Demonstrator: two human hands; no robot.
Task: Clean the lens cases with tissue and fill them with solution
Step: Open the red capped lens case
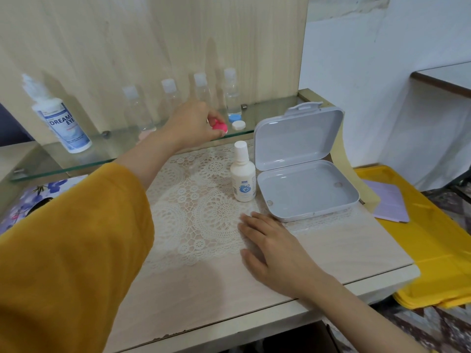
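Pink lens case (pixel 220 127), upper ctr of frame, at front edge of glass shelf (pixel 76 159), pinched in fingers (pixel 216 114) of left hand (pixel 190 123); prob. light, rigid, smooth plastic, slippery when wet, best gripped across lid edges; right hand (pixel 272 248) flat, fingers straight, on desk (pixel 204 289).

L arm: loose mustard-yellow sleeve (pixel 71 250), soft fabric, ends well short of left hand (pixel 190 124).

Half hidden
The left hand (pixel 190 123) covers part of the pink lens case (pixel 220 127); the small bottle (pixel 242 174) has unreadable print.
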